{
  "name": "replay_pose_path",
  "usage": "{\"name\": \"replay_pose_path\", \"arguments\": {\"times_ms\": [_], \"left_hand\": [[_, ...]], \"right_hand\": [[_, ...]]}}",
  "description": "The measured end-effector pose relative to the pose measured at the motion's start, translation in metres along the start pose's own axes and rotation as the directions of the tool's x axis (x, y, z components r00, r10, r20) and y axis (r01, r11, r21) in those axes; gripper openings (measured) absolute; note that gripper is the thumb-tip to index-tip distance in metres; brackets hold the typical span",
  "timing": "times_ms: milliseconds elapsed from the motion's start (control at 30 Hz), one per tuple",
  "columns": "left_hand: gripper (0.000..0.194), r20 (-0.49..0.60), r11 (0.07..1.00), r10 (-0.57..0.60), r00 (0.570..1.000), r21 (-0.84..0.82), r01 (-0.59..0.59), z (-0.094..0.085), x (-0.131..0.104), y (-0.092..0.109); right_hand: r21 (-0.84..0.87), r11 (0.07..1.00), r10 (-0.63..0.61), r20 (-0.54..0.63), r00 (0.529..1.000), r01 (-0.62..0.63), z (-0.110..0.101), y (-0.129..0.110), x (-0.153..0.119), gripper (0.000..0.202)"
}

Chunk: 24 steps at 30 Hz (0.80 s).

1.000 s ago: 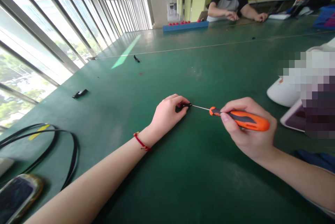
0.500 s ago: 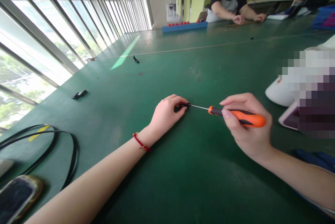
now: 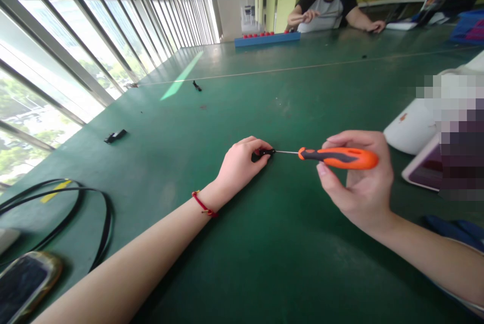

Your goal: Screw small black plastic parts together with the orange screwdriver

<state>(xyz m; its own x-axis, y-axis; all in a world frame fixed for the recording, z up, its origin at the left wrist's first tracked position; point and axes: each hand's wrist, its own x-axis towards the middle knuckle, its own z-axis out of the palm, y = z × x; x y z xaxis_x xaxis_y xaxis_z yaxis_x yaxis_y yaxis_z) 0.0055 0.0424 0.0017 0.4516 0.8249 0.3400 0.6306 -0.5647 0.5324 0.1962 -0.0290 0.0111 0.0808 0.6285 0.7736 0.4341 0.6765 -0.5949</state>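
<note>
My left hand (image 3: pixel 244 165) rests on the green table (image 3: pixel 242 268), its thumb and fingers pinching a small black part (image 3: pixel 267 152). Most of that part is hidden by the fingers, so its kind does not show. An orange and black screwdriver (image 3: pixel 350 158) lies level in my right hand (image 3: pixel 365 182). Its thin metal shaft points left, and the tip meets the black part's right end. The right fingers curl over the back of the handle, with the thumb below it.
Two small black pieces (image 3: pixel 115 136) (image 3: pixel 197 86) lie on the left. A black cable (image 3: pixel 108 213) and a phone (image 3: pixel 28 283) are at the lower left. White and pale objects (image 3: pixel 412 124) stand at right. Across the table sits a person (image 3: pixel 328 13) near a blue strip (image 3: pixel 266 39) with red knobs.
The screwdriver handle has tilted up to nearly level, and my right thumb has come off it, dropping lower. My left hand stays put. The person opposite has raised one hand.
</note>
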Motion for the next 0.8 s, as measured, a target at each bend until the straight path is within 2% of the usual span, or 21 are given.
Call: {"name": "replay_pose_path", "arguments": {"times_ms": [100,200,267,400,467,567,633,733,800], "left_hand": [[0.021,0.002,1.0,0.004,1.0,-0.001,-0.004,0.0,-0.0003,0.0],[0.021,0.002,1.0,0.007,1.0,-0.005,-0.007,-0.0002,-0.0004,0.0],[0.02,-0.001,1.0,0.008,1.0,0.0,-0.008,-0.0003,-0.0004,0.0003],[0.02,-0.003,1.0,0.006,1.0,0.017,-0.006,-0.0006,-0.0006,0.0013],[0.02,-0.002,1.0,0.01,1.0,0.016,-0.01,-0.0007,-0.0008,0.0015],[0.02,-0.004,1.0,0.011,1.0,0.011,-0.011,-0.0007,-0.0009,0.0015],[0.02,-0.002,1.0,0.011,1.0,0.01,-0.011,-0.0006,-0.0009,0.0013],[0.02,0.0,1.0,0.012,1.0,0.014,-0.012,-0.0003,-0.0008,0.001],[0.02,-0.001,1.0,0.015,1.0,0.015,-0.015,-0.0002,-0.0009,0.0008]], "right_hand": [[0.015,1.0,0.002,0.045,0.999,-0.003,0.0001,0.0015,0.0016,0.045],[-0.116,0.993,0.044,0.1,0.994,-0.033,-0.0008,-0.0026,0.0017,0.026],[-0.124,0.992,0.039,0.097,0.995,-0.027,-0.0009,-0.0044,0.001,0.021],[-0.008,1.0,-0.024,-0.003,1.0,0.024,-0.0001,-0.0017,0.0006,0.041],[-0.01,1.0,-0.006,0.043,0.999,0.006,-0.0004,-0.0004,0.0007,0.044],[-0.141,0.99,0.042,0.144,0.989,-0.021,-0.0014,-0.0007,0.0,0.02],[-0.177,0.984,0.03,0.12,0.992,-0.008,-0.0015,-0.0005,-0.0005,0.015],[-0.077,0.997,-0.025,0.021,0.999,0.027,-0.0007,0.0011,0.0002,0.037],[-0.017,1.0,-0.024,0.014,1.0,0.024,-0.0004,0.0011,0.0011,0.049]]}}
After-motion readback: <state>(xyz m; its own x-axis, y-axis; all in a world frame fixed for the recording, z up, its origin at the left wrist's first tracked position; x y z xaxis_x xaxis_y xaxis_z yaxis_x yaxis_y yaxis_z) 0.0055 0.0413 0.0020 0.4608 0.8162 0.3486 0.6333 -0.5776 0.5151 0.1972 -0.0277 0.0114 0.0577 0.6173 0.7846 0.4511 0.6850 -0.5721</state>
